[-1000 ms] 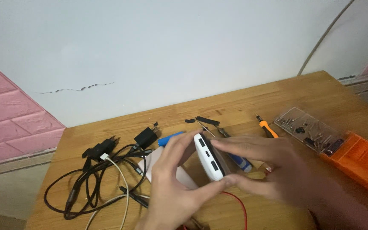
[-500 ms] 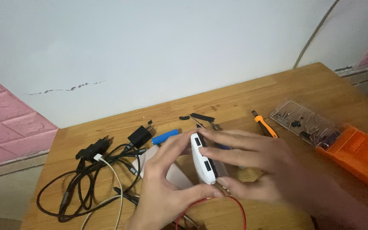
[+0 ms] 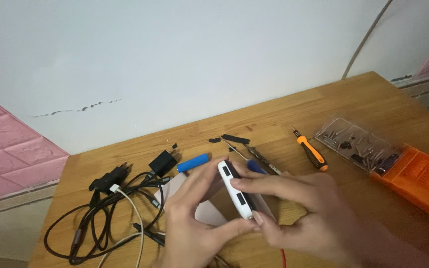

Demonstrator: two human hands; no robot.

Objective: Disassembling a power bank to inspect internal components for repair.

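Note:
Both my hands hold a small white power bank case [image 3: 235, 190] with black port openings along its edge, above the wooden table [image 3: 284, 124]. My left hand [image 3: 194, 223] grips it from the left, thumb under its near end. My right hand [image 3: 299, 208] pinches it from the right, fingers across its top. A blue cylindrical battery cell [image 3: 193, 162] lies on the table just behind my left hand. A second blue piece [image 3: 255, 167] peeks out behind the case.
A tangle of black and white cables with a black charger plug [image 3: 162, 163] lies at the left. An orange-handled screwdriver [image 3: 310, 153], a clear bit tray [image 3: 356, 144] and an orange case [image 3: 420, 181] sit at the right. Small black parts [image 3: 234, 139] and tweezers [image 3: 259, 158] lie behind.
The white case has turned slightly in my hands and sits lower. My head view shifted a little; the items on the table stay in place.

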